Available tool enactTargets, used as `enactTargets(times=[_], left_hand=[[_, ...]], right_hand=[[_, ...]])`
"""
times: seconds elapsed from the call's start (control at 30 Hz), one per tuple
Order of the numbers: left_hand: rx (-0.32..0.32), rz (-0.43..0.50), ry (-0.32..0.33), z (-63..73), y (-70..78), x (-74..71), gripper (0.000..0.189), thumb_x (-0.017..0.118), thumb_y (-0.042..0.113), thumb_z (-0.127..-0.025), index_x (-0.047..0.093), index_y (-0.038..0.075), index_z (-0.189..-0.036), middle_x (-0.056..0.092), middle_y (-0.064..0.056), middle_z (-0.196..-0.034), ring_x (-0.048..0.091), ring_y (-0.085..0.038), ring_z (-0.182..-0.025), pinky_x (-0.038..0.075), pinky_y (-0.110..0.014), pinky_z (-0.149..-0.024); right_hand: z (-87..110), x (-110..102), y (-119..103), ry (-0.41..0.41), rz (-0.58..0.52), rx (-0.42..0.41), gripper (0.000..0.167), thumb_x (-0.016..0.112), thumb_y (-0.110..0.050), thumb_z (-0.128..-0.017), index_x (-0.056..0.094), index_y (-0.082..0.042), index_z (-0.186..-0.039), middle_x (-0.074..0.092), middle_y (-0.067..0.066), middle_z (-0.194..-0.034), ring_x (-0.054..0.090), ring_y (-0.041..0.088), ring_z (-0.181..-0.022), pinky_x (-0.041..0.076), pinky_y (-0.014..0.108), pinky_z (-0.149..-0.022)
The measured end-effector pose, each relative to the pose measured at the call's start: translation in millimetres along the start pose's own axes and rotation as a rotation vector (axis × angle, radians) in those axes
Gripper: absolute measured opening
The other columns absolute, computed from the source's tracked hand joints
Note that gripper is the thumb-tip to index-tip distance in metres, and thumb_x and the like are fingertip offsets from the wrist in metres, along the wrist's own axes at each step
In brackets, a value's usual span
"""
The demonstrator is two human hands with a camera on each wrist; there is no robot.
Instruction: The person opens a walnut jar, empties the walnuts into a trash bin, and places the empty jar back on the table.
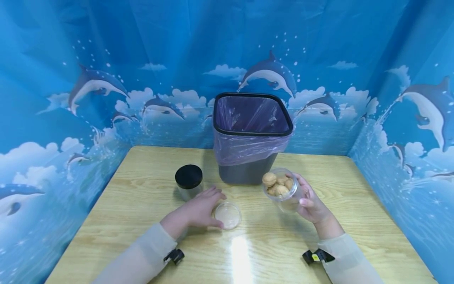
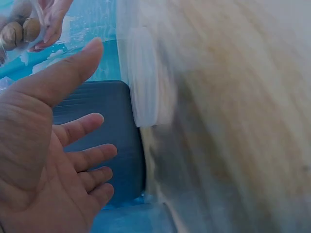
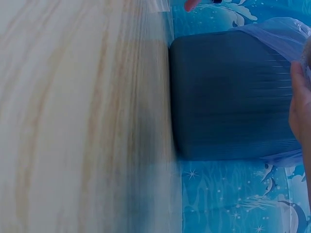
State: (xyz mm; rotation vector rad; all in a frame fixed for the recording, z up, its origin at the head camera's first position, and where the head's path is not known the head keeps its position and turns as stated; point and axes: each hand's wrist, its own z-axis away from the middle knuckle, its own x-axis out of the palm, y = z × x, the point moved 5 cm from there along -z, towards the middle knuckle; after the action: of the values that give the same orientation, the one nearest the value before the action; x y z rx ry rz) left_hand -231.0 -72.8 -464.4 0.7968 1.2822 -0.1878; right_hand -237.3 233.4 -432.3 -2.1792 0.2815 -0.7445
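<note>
My right hand (image 1: 312,203) grips a clear plastic jar (image 1: 289,201) above the table, its mouth tilted up and to the left. Walnuts (image 1: 280,185) fill it to the rim. In the left wrist view, the same walnuts (image 2: 20,31) show at the top left corner. My left hand (image 1: 200,209) is spread over the table with straight, parted fingers and nothing in its grasp. Beside its thumb and fingertips lies a round clear lid (image 1: 227,215). Just beyond that hand stands a jar with a black lid (image 1: 188,176), its lower part partly covered by the hand.
A dark bin (image 1: 244,173) with a black rim and a purple plastic liner (image 1: 248,148) stands at the back of the wooden table (image 1: 152,169). Blue curtain (image 1: 170,35) with dolphins encloses the table at the back and both sides.
</note>
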Motion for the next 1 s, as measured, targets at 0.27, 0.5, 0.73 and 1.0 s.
enactTargets(times=[0.27, 0.5, 0.73, 1.0], left_hand=[[0.064, -0.111, 0.081, 1.6, 15.8, -22.2, 0.074, 0.076, 0.05, -0.085, 0.051, 0.012, -0.143, 0.048, -0.011, -0.148, 0.037, -0.032, -0.142, 0.028, -0.055, -0.115], [0.113, -0.139, 0.163, 2.0, 34.6, -57.1, 0.068, 0.066, 0.054, -0.092, 0.049, 0.014, -0.145, 0.046, -0.009, -0.151, 0.033, -0.03, -0.145, 0.025, -0.051, -0.118], [0.131, -0.179, 0.235, 0.7, 45.7, -81.6, 0.066, 0.062, 0.055, -0.094, 0.049, 0.015, -0.145, 0.046, -0.006, -0.151, 0.033, -0.026, -0.145, 0.025, -0.048, -0.118], [0.134, -0.197, 0.348, 0.8, 53.2, -107.7, 0.06, 0.066, 0.05, -0.094, 0.055, 0.013, -0.141, 0.052, -0.007, -0.146, 0.038, -0.027, -0.142, 0.027, -0.049, -0.118]], right_hand=[[2.1, -0.1, -1.0, -0.004, 0.005, 0.006, 0.064, 0.057, -0.005, -0.096, 0.028, -0.009, -0.154, 0.05, 0.012, -0.145, 0.055, 0.023, -0.128, 0.045, 0.033, -0.106], [3.7, -2.1, -2.4, 0.011, 0.021, 0.019, 0.065, 0.059, -0.006, -0.095, 0.03, -0.01, -0.153, 0.049, 0.01, -0.145, 0.055, 0.022, -0.128, 0.045, 0.033, -0.106], [3.3, -0.9, -3.0, 0.011, 0.015, 0.017, 0.064, 0.058, -0.005, -0.095, 0.03, -0.01, -0.153, 0.05, 0.01, -0.144, 0.055, 0.022, -0.127, 0.045, 0.033, -0.105], [2.7, -0.4, -2.8, 0.003, 0.008, 0.012, 0.065, 0.057, -0.004, -0.095, 0.029, -0.01, -0.154, 0.051, 0.011, -0.144, 0.055, 0.022, -0.126, 0.046, 0.033, -0.105]])
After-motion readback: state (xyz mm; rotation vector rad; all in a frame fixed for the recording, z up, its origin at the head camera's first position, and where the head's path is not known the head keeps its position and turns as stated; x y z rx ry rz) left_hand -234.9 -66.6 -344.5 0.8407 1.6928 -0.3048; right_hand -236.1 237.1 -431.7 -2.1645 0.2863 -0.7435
